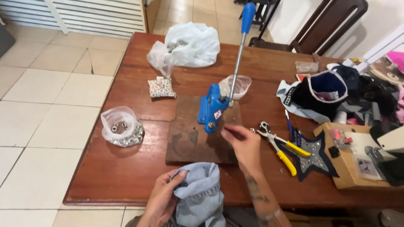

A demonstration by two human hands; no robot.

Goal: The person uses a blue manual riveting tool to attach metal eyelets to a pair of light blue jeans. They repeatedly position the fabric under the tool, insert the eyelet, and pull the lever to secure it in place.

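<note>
My left hand [162, 197] grips a bunched piece of light blue denim [200, 191] at the table's near edge. My right hand [240, 143] reaches forward over a dark wooden board [185, 138], fingers pinched together just right of the base of a blue hand press [213, 107]. Whether something small sits between the fingertips is too blurred to tell. The press's long lever [240, 46] points up and away, ending in a blue grip.
On the wooden table [126, 172]: a clear bag of metal eyelets [123, 127], a floral pincushion [162, 88], a white plastic bag [187, 46], yellow-handled pliers [280, 147], a dark star-shaped patch [315, 157], a pile of dark fabric [324, 94], a cardboard box [349, 168].
</note>
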